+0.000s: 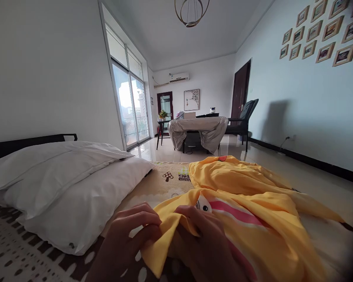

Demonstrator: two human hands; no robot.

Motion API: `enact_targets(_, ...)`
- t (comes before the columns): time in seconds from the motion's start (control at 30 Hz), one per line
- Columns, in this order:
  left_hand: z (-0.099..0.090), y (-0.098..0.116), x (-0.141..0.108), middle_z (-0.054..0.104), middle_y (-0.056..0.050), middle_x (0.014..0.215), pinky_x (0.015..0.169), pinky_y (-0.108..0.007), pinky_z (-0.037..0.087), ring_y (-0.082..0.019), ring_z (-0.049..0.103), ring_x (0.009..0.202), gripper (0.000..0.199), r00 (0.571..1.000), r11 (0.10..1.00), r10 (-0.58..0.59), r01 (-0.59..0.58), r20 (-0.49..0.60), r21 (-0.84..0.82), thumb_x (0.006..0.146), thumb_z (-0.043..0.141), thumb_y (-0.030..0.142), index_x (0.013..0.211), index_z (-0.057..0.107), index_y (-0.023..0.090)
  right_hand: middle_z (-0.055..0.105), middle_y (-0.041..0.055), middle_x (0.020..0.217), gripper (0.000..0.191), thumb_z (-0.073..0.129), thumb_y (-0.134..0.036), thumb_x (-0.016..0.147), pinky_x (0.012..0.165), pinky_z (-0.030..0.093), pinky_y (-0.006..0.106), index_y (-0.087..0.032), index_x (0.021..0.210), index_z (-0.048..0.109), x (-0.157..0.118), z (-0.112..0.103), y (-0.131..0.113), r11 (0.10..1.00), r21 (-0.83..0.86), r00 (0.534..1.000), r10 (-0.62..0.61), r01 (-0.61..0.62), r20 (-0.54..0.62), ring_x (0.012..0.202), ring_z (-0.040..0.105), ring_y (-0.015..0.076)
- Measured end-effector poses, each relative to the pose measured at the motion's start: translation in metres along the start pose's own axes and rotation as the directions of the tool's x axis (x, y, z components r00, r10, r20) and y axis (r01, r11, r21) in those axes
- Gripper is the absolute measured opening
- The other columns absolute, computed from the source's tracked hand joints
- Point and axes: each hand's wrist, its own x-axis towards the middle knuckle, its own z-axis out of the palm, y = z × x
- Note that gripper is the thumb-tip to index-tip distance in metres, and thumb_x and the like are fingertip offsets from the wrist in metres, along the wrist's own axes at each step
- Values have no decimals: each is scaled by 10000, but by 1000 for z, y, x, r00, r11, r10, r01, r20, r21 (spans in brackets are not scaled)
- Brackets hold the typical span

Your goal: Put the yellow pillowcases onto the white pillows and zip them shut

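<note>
A large yellow cloth (270,219), perhaps a bed cover, lies rumpled over the right side of the bed. Printed on it are a pink stripe and a white cartoon face with a black eye. My left hand (129,237) pinches a corner of this cloth, thumb against bent fingers. Just to the right, my right hand (204,239) is closed on the cloth's edge, its fingertips partly hidden in the fold. Between the two hands the corner hangs down in a point.
White pillows (85,199) lie stacked at the left, by a black bed frame (32,139). A beige and brown patterned sheet (148,182) covers the bed. Beyond stand a cloth-draped table (198,124), a black chair (242,117) and a small plant stand (161,131).
</note>
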Motion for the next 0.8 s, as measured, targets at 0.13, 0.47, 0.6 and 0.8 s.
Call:
enact_targets(0.13,0,4,-1,577,-44,744,668,-273,433,-164,517,707,238,1000,998,22,-20,20,-63,896,548,311,713,629,182,718,-53,819,138,578,-183,850,730,506,207,-287,899,653,2,-4,-5,999,52,992,-1,-5,125,735,668,127)
enact_targets(0.47,7,-3,-6,530,-44,668,596,-277,450,-160,484,622,320,997,986,68,-73,-43,-148,894,522,385,648,593,193,585,-50,612,169,533,-247,907,631,440,210,-239,801,665,13,-15,-19,980,45,956,-198,193,215,585,560,96)
enact_targets(0.6,2,2,-2,522,-43,702,650,-283,460,-169,485,679,269,998,993,53,-57,-38,-104,893,539,365,693,592,193,561,-44,623,211,514,-222,923,648,412,220,-209,741,619,15,-20,-25,985,2,929,-161,170,332,601,532,93)
enact_targets(0.8,3,-8,-4,497,-14,699,622,-252,429,-145,472,661,267,998,992,28,-20,64,-122,905,537,311,666,548,192,510,-58,585,267,504,-229,916,625,392,222,-206,650,523,14,-18,-25,980,30,912,-194,197,360,550,478,79)
